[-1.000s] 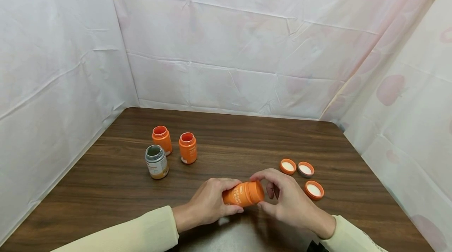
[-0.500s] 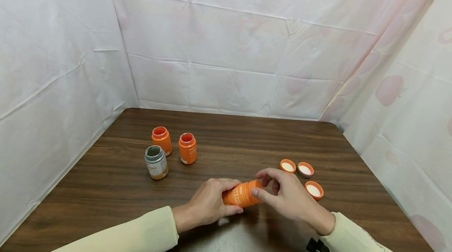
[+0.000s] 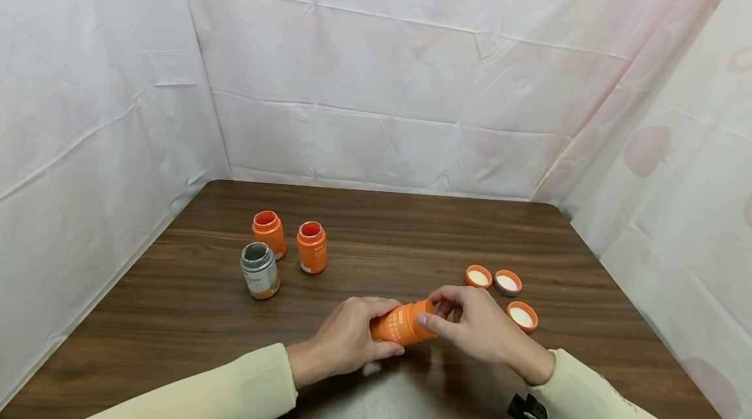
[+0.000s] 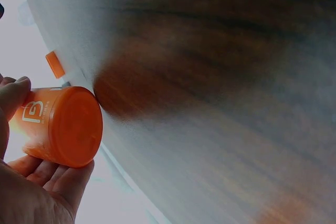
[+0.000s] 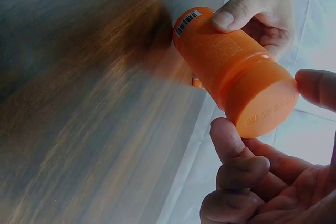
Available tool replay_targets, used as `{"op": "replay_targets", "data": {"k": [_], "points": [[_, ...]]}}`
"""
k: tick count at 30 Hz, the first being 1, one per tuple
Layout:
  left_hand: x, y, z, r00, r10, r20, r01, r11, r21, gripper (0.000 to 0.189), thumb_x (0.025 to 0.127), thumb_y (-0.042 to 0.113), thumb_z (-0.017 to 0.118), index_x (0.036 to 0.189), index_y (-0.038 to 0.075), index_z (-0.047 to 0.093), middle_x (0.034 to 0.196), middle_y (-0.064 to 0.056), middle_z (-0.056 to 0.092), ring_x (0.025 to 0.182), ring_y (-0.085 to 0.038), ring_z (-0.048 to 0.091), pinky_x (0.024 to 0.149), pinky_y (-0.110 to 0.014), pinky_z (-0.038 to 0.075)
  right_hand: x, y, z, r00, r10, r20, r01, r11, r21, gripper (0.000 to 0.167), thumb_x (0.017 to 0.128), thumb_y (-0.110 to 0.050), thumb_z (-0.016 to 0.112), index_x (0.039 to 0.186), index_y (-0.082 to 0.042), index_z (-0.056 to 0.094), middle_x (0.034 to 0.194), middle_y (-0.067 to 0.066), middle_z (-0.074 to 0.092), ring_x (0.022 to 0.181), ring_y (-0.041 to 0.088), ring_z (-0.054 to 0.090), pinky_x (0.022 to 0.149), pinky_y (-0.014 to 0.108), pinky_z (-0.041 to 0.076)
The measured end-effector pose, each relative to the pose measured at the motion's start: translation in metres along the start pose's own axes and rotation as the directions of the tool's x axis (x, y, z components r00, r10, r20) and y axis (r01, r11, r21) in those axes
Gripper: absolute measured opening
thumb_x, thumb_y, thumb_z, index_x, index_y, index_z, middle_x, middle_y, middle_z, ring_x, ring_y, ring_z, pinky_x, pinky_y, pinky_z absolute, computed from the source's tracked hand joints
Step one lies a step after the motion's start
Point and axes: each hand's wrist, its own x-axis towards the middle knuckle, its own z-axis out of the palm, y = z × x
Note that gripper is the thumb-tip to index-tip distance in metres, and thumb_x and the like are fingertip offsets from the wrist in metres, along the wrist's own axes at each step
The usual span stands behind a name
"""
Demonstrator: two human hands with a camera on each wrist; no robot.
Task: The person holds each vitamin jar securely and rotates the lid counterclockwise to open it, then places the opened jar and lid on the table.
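Observation:
An orange bottle point(image 3: 395, 325) with white print lies tilted sideways in my left hand point(image 3: 348, 334), its capped end toward the right. In the left wrist view the bottle's round base point(image 4: 79, 127) faces the camera, thumb on one side and fingers on the other. My right hand point(image 3: 476, 324) pinches the orange screw cap point(image 3: 423, 319) between thumb and fingers. The right wrist view shows raised lettering on the cap's top point(image 5: 268, 108), with a fingertip and the thumb at opposite sides of its rim. A barcode label shows near the bottle's base.
Two uncapped orange bottles, one nearer the middle point(image 3: 312, 248) and one behind point(image 3: 269, 235), stand at the left beside an open grey bottle point(image 3: 260, 271). Three caps, one rear left point(image 3: 478, 277), one rear right point(image 3: 508, 282) and one nearer point(image 3: 522, 316), lie inside up beyond my right hand.
My right fingers have shifted round the cap, the thumb moving from below its edge up onto its side. The left hand and the bottle have stayed nearly still.

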Motion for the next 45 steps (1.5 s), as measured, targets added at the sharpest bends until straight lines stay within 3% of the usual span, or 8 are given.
{"op": "replay_targets", "data": {"k": [13,23,45], "points": [[0.0,0.001,0.0,1.0,-0.002,-0.009,0.002,1.0,0.012,0.048,0.08,0.03,0.09,0.123,0.024,0.071,0.113,0.011,0.071,0.09,0.0,0.062,0.08,-0.025,0.053,-0.001,0.004,-0.002,0.995,-0.105,-0.002,0.105,0.994,0.017,0.031,0.085,-0.042,0.083,0.106,-0.022,0.071,0.082,-0.008,0.065,0.059,0.009,0.053,0.052,0.025,0.043],[-0.001,0.0,0.0,1.0,-0.01,-0.025,0.01,1.0,0.006,0.049,0.079,0.029,0.091,0.124,0.021,0.072,0.112,0.01,0.072,0.089,0.0,0.062,0.08,-0.025,0.052,-0.005,0.004,-0.006,0.983,-0.174,-0.052,0.176,0.984,0.019,0.035,0.078,-0.033,0.09,0.106,-0.026,0.07,0.086,-0.007,0.067,0.057,0.006,0.051,0.051,0.024,0.042],[0.0,-0.003,-0.003,0.999,-0.031,-0.022,0.03,0.999,-0.035,0.049,0.079,0.028,0.091,0.124,0.021,0.071,0.111,0.01,0.072,0.09,-0.001,0.062,0.081,-0.026,0.053,-0.009,0.009,-0.013,0.969,-0.232,-0.087,0.231,0.973,-0.027,0.047,0.071,-0.017,0.094,0.105,-0.024,0.062,0.086,-0.01,0.06,0.064,0.01,0.054,0.058,0.024,0.045]]}}
